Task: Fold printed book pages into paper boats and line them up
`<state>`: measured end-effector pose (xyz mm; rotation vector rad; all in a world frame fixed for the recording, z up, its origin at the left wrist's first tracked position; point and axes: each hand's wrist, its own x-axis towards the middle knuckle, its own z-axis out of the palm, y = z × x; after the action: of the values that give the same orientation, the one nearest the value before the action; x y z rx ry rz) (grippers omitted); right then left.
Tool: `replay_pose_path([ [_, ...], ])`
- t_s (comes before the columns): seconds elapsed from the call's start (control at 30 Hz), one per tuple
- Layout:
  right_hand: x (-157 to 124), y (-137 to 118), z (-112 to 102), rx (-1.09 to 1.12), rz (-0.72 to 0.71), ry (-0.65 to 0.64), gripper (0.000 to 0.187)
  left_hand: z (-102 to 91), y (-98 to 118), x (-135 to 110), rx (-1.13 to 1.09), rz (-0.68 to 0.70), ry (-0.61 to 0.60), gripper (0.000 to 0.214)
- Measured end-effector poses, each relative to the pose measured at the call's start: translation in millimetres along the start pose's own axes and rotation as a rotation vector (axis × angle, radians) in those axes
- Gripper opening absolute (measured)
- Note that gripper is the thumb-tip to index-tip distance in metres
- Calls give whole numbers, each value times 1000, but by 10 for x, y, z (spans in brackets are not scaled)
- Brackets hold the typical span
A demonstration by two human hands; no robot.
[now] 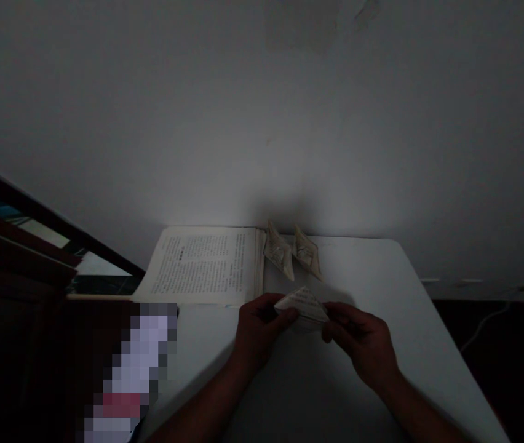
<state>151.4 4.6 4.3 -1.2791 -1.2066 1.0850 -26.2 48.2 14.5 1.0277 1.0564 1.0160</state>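
Between both hands is a folded piece of printed paper (304, 303), roughly triangular with its point upward. My left hand (262, 326) pinches its left corner, thumb lying over the front. At the right corner, the fingers and thumb of my right hand (363, 338) are closed on the same paper. Just beyond the hands stand two folded paper boats, a left one (279, 252) and a right one (307, 253), made from similar printed paper. The fingers behind the held paper are partly hidden.
An open stack of printed pages (202, 264) lies at the table's back left, beside the boats. The white table (363, 264) meets a grey wall (262, 123). A blurred-out pale object (128, 375) is at the left edge. A thin cable (486, 320) runs at right.
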Motion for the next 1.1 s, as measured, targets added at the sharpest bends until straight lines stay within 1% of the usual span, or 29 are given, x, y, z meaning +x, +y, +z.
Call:
replay_pose_path([
  [0.33, 14, -58, 24, -58, -21, 39, 15, 3, -39, -6, -27, -23, -19, 23],
  [0.53, 10, -71, 27, -66, 4, 40, 14, -15, -16, -17, 49, -11, -28, 22],
  [0.6, 2, -63, 20, -63, 17, 38, 15, -12, -16, -19, 68, -12, -58, 22],
  [0.73, 1, -33, 10, -26, 36, 48, 17, 0, -38, -28, 83, -52, -157, 23],
  [0.83, 8, -29, 16, -2, 79, 15, 19, 7, -53, -33, 102, -74, -196, 24],
  [0.97, 11, -40, 31, 7, 142, -40, 23, 13, -65, -31, 156, -67, -206, 24],
  [1.1, 6, -31, 32, 46, 153, -92, 24, 3, -95, -30, 182, -62, -216, 25],
])
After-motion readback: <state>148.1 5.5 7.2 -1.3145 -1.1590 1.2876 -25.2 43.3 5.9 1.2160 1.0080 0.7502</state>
